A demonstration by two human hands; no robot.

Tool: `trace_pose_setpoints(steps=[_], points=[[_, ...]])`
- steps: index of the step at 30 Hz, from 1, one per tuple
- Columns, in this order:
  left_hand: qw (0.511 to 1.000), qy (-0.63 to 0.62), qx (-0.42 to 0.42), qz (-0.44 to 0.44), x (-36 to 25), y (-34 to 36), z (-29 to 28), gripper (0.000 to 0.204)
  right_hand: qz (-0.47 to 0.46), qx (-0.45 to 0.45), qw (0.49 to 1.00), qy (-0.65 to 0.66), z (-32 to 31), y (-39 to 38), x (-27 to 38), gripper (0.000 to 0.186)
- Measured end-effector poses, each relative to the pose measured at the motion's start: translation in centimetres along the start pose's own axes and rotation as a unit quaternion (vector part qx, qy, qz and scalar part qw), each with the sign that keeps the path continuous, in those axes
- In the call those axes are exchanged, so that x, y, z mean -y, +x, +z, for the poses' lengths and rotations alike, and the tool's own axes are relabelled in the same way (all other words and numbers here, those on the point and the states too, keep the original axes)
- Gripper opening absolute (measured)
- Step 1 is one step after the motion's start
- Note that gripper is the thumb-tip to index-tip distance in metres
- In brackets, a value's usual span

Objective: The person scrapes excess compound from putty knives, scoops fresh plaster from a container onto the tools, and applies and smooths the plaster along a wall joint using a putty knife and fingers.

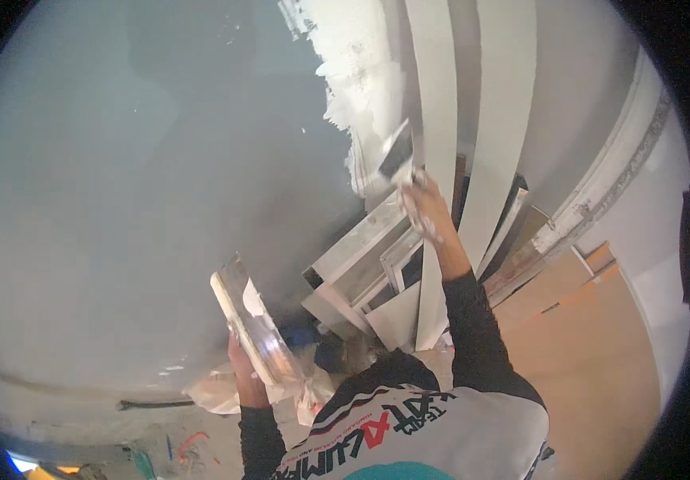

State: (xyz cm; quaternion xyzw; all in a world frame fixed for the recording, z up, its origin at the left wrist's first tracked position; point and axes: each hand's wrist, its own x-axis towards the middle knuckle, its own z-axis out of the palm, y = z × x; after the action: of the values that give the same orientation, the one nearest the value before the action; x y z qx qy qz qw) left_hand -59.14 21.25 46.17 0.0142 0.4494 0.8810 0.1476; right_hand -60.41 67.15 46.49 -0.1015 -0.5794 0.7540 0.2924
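My right hand (pixel 423 206), smeared with white compound, is closed on a putty knife (pixel 398 154), its blade raised at the edge of a patch of white plaster (pixel 353 72) on the grey wall (pixel 161 160). My left hand (pixel 244 358) grips a wide steel blade (pixel 255 320) with a pale back, lower and to the left; a lump of white compound lies on the steel.
Long pale boards (pixel 437 80) stand upright at the right, with several loose panels (pixel 345 256) leaning below. A large tan board (pixel 593 344) is at lower right. Crumpled plastic (pixel 210 386) and bits of debris (pixel 189 448) lie low at the left.
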Motion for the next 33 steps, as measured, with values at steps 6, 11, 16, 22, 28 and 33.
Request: trace_pose_setpoints(steps=[6,11,16,22,28,33], points=[[1.0,-0.003,0.006,-0.023,2.2,-1.9,-2.5,0.054,-0.159,-0.123,0.94,-0.277,3.4,17.8,0.1,0.041],[0.999,0.002,-0.038,-0.029,4.1,-2.7,-6.5,0.058,-0.187,-0.222,0.933,-0.214,7.6,23.8,-2.7,0.042],[0.999,-0.001,-0.049,-0.004,4.4,-3.6,-13.8,0.059,-0.16,-0.046,0.625,-0.763,18.0,15.1,1.8,0.044],[0.998,0.02,0.021,-0.048,3.3,-3.4,-10.1,0.059,-0.179,-0.215,0.954,-0.103,15.3,9.0,-2.9,0.046],[0.996,0.081,0.014,-0.045,2.0,-4.2,-6.7,0.055,-0.131,-0.25,0.935,-0.215,5.1,14.0,0.2,0.055],[0.998,-0.014,-0.003,-0.057,3.1,-4.9,-12.3,0.055,-0.086,-0.228,0.961,-0.132,9.0,18.7,-0.5,0.059]])
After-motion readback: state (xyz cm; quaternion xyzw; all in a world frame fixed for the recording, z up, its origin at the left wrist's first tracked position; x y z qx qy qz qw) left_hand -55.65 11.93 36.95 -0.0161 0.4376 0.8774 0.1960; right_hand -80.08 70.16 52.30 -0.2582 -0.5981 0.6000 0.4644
